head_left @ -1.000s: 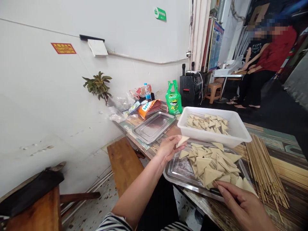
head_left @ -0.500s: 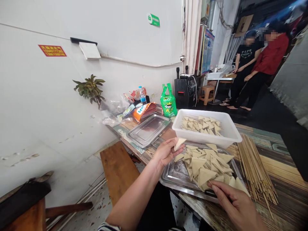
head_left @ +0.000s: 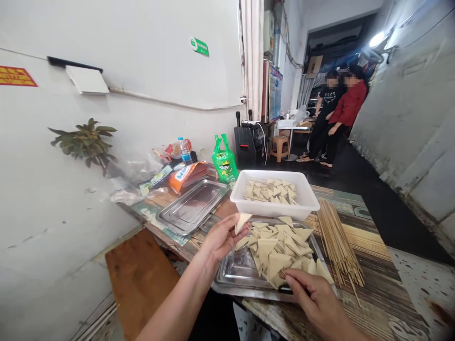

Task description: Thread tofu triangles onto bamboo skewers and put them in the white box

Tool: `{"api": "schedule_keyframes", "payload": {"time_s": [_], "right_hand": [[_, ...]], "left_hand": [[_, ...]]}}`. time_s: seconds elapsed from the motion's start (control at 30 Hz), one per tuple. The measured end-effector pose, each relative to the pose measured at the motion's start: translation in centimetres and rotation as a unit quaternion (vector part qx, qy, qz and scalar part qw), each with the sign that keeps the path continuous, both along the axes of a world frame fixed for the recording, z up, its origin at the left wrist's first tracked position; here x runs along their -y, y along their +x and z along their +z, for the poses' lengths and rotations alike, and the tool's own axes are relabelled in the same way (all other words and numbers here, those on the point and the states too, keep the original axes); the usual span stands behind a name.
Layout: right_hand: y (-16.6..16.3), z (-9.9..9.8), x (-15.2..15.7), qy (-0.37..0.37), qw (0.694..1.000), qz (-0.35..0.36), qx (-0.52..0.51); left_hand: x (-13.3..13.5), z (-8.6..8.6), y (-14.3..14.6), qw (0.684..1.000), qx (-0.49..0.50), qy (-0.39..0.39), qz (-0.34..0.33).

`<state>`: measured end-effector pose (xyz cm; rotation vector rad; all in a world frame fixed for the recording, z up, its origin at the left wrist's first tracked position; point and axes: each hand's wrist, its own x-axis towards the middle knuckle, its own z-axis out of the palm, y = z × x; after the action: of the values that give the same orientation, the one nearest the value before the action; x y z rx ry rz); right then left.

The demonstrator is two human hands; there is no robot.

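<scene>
My left hand point(head_left: 223, 237) pinches a pale triangular piece of tofu skin point(head_left: 242, 222) between thumb and fingers, above the near metal tray's left side. Over that tray's front edge, my right hand point(head_left: 313, 293) has thumb and forefinger closed on a thin bamboo skewer point(head_left: 283, 273); only a short bit of it shows clearly against the pile. The metal tray point(head_left: 234, 270) bears a heap of tofu skin triangles point(head_left: 277, 246). Just behind it stands a white plastic tub point(head_left: 273, 207) with skewered triangles point(head_left: 272, 190) inside.
Loose bamboo skewers point(head_left: 339, 241) lie right of the tray. A second metal tray point(head_left: 195, 206), a green bag point(head_left: 225, 161), a water bottle point(head_left: 184, 150) and food packets point(head_left: 186, 175) are at the back left. A wooden bench point(head_left: 142, 284) stands below. Two people stand far back.
The view has swung right, so everything sits further left in the picture. Both hands keep their holds, and their positions over the tray look nearly the same.
</scene>
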<state>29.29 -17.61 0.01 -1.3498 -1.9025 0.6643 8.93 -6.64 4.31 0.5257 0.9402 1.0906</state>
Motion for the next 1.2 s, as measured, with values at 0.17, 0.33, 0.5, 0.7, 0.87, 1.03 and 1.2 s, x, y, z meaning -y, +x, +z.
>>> {"api": "schedule_keyframes", "payload": {"time_s": [0.17, 0.33, 0.5, 0.7, 0.87, 1.03, 1.2], "right_hand": [[-0.1, 0.0, 0.0, 0.022, 1.000, -0.018, -0.012], [0.4, -0.5, 0.1, 0.014, 0.999, -0.023, -0.026], [0.9, -0.8, 0.0, 0.000, 1.000, -0.018, -0.015], [0.6, -0.1, -0.1, 0.017, 0.999, -0.032, 0.001], [0.6, -0.1, -0.2, 0.018, 1.000, -0.022, 0.012], [0.6, 0.3, -0.1, 0.008, 1.000, -0.016, 0.001], [0.3, 0.5, -0.1, 0.006, 1.000, -0.023, -0.009]], "left_hand": [[-0.6, -1.1, -0.2, 0.999, 0.011, 0.023, -0.022], [-1.4, -2.9, -0.2, 0.997, 0.025, 0.060, -0.044], [-0.9, -2.3, 0.0, 0.995, 0.025, 0.081, -0.051], [0.3, -0.5, 0.4, 0.997, 0.021, 0.067, -0.038], [0.6, -0.4, 0.6, 0.997, 0.029, 0.064, -0.040], [1.2, -0.8, 1.3, 0.997, 0.026, 0.052, -0.048], [1.9, -1.1, 2.2, 0.997, 0.020, 0.051, -0.055]]}}
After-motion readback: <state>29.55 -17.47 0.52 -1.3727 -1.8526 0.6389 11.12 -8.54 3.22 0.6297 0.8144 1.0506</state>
